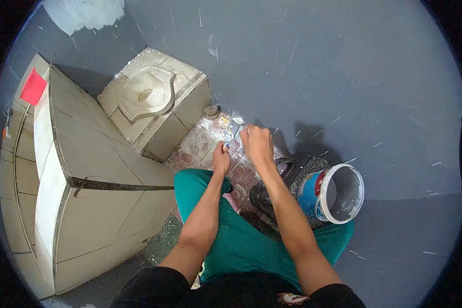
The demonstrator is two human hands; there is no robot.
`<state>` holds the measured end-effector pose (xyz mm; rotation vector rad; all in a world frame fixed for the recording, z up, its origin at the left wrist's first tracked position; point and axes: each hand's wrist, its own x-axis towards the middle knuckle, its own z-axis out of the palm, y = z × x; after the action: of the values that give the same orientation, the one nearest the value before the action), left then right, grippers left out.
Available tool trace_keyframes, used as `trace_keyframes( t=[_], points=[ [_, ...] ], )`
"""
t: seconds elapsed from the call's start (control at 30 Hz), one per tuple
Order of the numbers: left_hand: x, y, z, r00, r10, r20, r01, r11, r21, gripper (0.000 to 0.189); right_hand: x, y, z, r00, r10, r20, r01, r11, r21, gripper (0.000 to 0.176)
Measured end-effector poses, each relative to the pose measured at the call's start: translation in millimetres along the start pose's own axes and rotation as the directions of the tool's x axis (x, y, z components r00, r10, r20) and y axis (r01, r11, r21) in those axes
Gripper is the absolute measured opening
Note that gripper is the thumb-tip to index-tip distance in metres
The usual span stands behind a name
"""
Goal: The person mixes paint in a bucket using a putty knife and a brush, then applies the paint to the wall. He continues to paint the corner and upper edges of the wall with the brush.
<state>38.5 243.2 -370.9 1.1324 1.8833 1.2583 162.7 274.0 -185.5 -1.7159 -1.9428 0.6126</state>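
Above the tiled floor (192, 147), the left hand (222, 160) pinches a small bluish piece (227, 144) at its fingertips; the right hand (257, 145), just beside it, is curled, and I cannot tell what it grips. Though too small to see well, the piece looks light, thin and flexible, so 2 fingertips at its edge should suit.

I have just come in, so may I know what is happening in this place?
A person in green trousers has the left hand and right hand close together above a patterned reddish floor dusted with white. The left seems to pinch something small, too tiny to identify; the right is curled, and what it may hold is unclear. An open white plastic bucket with blue and red on its side is to the right; a beige squat toilet is ahead, to the left.
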Motion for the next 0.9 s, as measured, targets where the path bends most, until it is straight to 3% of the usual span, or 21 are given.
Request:
trace_keyframes(
  t=[0.23,0.43,0.6,0.8,0.9],
  points=[
    [-3,6,-2,1.0,0.017,0.01,-0.017,0.999,0.026,0.015,13,3,12,1.0,-0.017,-0.022,0.016,1.0,-0.021,0.026],
    [4,-15,10,0.999,-0.019,-0.046,0.023,0.997,0.074,0.021,25,11,25,0.981,0.039,-0.191,-0.035,0.999,0.027,0.034],
    [5,-15,7,0.994,-0.111,-0.01,0.111,0.985,0.135,0.032,30,64,60,0.95,0.156,-0.269,-0.079,0.958,0.277,0.041],
    [11,-28,15,0.98,-0.15,0.128,0.163,0.982,-0.092,0.042,14,84,64,0.952,0.226,-0.206,-0.164,0.946,0.279,0.041],
    [14,-36,21,0.933,-0.24,0.268,0.309,0.917,-0.252,0.045,4,77,53,0.968,0.18,-0.175,-0.149,0.973,0.179,0.041]
  ],
)
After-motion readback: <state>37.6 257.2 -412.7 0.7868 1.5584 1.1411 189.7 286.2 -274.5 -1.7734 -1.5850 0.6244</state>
